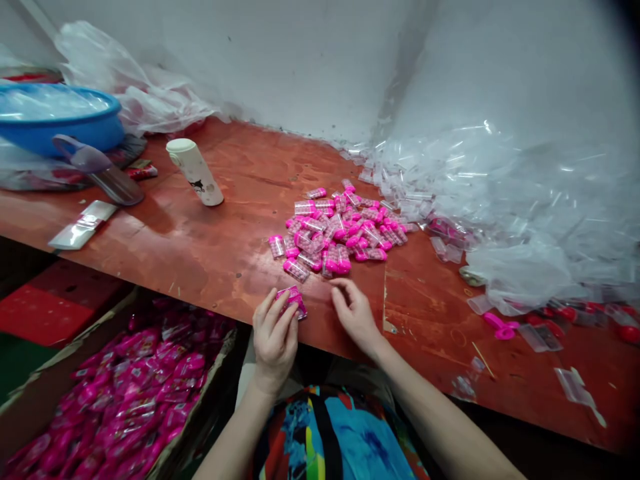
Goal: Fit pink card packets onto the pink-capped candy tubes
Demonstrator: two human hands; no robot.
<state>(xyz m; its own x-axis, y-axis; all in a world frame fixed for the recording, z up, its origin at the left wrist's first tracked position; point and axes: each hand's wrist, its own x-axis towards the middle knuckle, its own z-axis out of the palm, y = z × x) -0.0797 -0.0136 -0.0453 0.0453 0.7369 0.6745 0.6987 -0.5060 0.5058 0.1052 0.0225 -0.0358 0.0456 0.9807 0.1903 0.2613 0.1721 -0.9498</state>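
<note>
My left hand (276,331) is closed on a small pink printed packet (295,300) at the table's front edge. To its right, my right hand (354,313) hovers low over the tabletop with thumb and forefinger apart, nothing visible between them. Just beyond both hands lies a heap of small clear containers with bright pink caps (340,230), filled with pale pink beads. The nearest containers lie a little past my right fingertips, not touching them.
A cardboard box of pink packets (135,393) stands below the edge at left. On the red-brown table (240,247) are a white bottle (197,175), a purple-lidded bottle (103,172), a blue basin (60,130) and, at right, clear plastic pieces and bags (520,213).
</note>
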